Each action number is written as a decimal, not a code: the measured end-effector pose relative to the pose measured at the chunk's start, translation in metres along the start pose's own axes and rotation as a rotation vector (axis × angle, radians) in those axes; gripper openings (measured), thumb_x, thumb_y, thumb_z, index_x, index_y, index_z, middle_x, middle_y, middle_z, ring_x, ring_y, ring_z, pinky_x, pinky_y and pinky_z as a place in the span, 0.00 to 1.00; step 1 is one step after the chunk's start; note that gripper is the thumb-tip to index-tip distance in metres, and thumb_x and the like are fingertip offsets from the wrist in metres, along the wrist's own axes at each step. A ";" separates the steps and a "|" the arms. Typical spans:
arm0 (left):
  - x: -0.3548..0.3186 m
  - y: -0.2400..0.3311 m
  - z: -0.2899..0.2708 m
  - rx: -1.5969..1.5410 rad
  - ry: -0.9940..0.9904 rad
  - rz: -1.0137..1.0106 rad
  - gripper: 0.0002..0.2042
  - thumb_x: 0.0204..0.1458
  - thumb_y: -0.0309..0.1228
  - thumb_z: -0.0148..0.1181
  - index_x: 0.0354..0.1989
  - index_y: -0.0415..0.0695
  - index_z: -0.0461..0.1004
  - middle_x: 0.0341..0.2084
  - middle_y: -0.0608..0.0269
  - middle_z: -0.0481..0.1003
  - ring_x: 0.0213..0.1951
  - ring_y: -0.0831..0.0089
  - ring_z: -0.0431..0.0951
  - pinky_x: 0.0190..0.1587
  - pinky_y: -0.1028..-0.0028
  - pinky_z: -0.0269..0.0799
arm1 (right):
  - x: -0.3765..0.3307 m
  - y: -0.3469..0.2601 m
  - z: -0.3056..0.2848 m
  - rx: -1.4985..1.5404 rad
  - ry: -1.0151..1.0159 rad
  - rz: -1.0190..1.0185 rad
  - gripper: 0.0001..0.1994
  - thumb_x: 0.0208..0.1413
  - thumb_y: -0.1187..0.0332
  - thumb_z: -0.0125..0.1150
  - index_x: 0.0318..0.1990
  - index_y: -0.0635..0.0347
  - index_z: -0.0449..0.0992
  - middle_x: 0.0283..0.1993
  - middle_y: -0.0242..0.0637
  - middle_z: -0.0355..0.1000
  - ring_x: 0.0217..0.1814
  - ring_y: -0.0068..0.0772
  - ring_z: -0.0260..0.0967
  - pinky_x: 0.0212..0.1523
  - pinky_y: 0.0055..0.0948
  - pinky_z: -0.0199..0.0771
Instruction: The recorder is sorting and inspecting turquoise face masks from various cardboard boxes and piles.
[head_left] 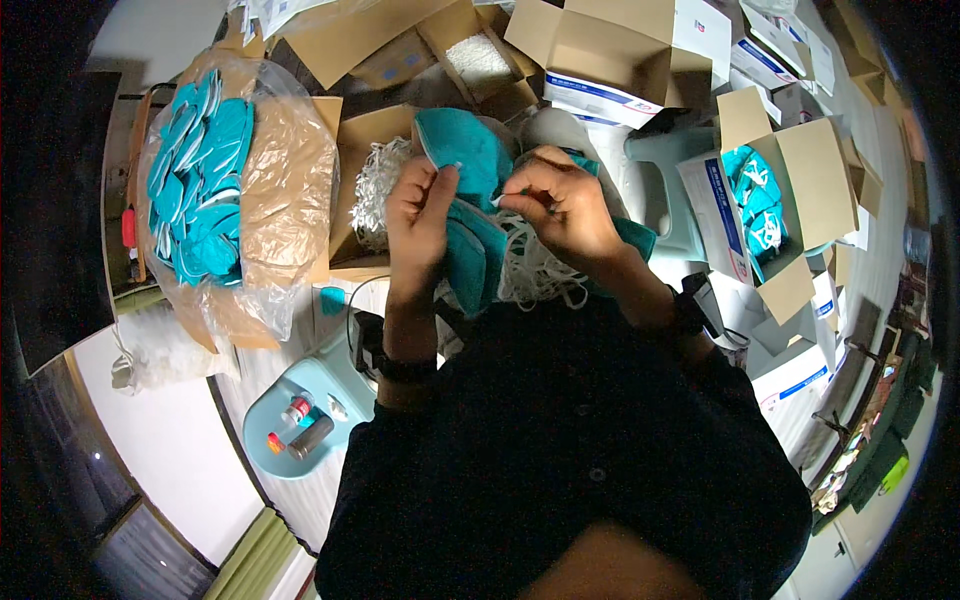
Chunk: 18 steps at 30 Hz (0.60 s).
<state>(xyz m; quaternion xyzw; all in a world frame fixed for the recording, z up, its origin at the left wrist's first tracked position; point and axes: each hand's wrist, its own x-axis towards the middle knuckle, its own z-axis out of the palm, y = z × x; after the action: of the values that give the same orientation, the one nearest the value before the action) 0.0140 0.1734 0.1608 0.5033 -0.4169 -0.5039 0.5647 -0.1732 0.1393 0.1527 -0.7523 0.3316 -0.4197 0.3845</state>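
Note:
Above my lap, my left hand (418, 212) is closed, with thumb and fingers pinching a teal fabric piece (465, 150). My right hand (562, 205), just to its right, pinches something small and white that looks like the end of a cord; most of it is hidden by the fingers. Below and between the hands lie more teal fabric pieces (474, 255). A loose tangle of white cords (540, 268) hangs under my right hand.
At the left, a plastic-lined box (285, 200) holds a heap of teal pieces (205, 180). White cords (378, 195) fill a nearby carton. Right, an open carton (715, 215) contains teal items. An empty-looking carton (610, 60) stands beyond. A pale-blue stool (270, 400) carries small bottles.

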 end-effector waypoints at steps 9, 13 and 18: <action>-0.015 0.006 0.018 0.229 -0.132 -0.270 0.07 0.54 0.27 0.56 0.39 0.40 0.71 0.26 0.70 0.72 0.31 0.83 0.70 0.33 0.79 0.67 | -0.012 0.002 0.006 -0.013 0.009 0.016 0.05 0.51 0.78 0.60 0.34 0.63 0.72 0.29 0.39 0.69 0.30 0.28 0.67 0.32 0.25 0.67; -0.017 -0.004 0.017 0.400 -0.135 -0.165 0.05 0.54 0.28 0.56 0.35 0.39 0.72 0.25 0.69 0.73 0.28 0.83 0.70 0.30 0.80 0.66 | -0.008 -0.014 -0.004 -0.041 -0.044 0.055 0.04 0.50 0.77 0.62 0.32 0.64 0.73 0.28 0.38 0.70 0.28 0.29 0.67 0.28 0.25 0.66; -0.023 -0.005 0.020 0.121 0.021 -0.044 0.05 0.55 0.28 0.56 0.30 0.41 0.72 0.23 0.69 0.72 0.25 0.85 0.67 0.29 0.81 0.63 | -0.020 -0.015 -0.009 0.015 0.024 0.094 0.06 0.47 0.74 0.66 0.26 0.63 0.73 0.24 0.36 0.70 0.22 0.27 0.66 0.23 0.26 0.64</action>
<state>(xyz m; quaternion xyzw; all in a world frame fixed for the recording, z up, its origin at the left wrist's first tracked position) -0.0097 0.1934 0.1598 0.5508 -0.4294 -0.4848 0.5265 -0.1874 0.1607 0.1612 -0.7281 0.3679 -0.4126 0.4052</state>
